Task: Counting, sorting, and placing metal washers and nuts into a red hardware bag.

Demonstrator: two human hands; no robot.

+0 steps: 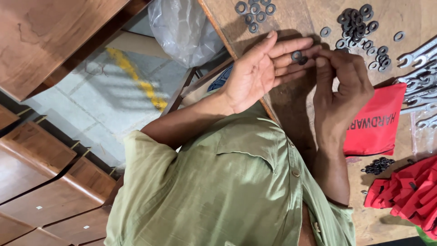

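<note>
Washers (298, 56) flat on open left hand (255, 73) fingers; right hand (339, 86) grip pinching one, just beside.

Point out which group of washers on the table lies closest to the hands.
The big heap of washers, just beyond the fingertips of the right hand. The small cluster sits farther from the left hand, and the dark pile lies back by the wrist.

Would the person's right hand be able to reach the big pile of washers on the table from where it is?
Probably yes: the right hand is just beside the pile of washers, with bare table between them.
</note>
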